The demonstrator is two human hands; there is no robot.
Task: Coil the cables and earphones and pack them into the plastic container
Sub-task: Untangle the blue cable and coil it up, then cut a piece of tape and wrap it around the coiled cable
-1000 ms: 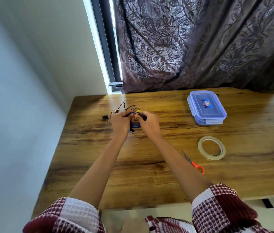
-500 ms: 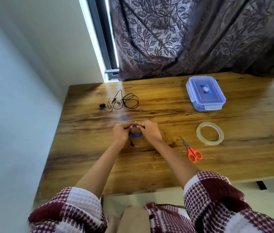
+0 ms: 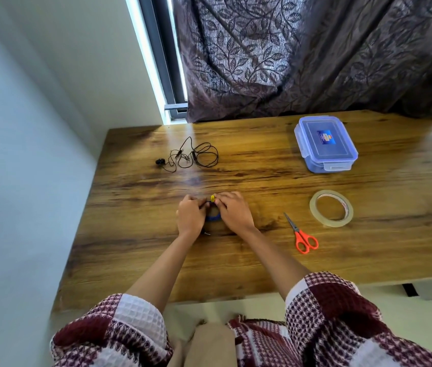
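Observation:
A blue cable with a yellow end sits coiled in a small loop at the middle of the wooden table. My left hand grips its left side and my right hand pinches its right side near the yellow end. A dark plug end pokes out below my left hand. Black earphones lie loose and tangled at the far left of the table. The clear blue plastic container stands at the far right with its lid on.
A roll of clear tape lies right of my hands, and orange-handled scissors lie between it and my right arm. A wall runs along the table's left edge; a dark curtain hangs behind the table.
Both hands have drawn the blue cable toward me from beside the earphones to the table's middle. The earphones stay where they were.

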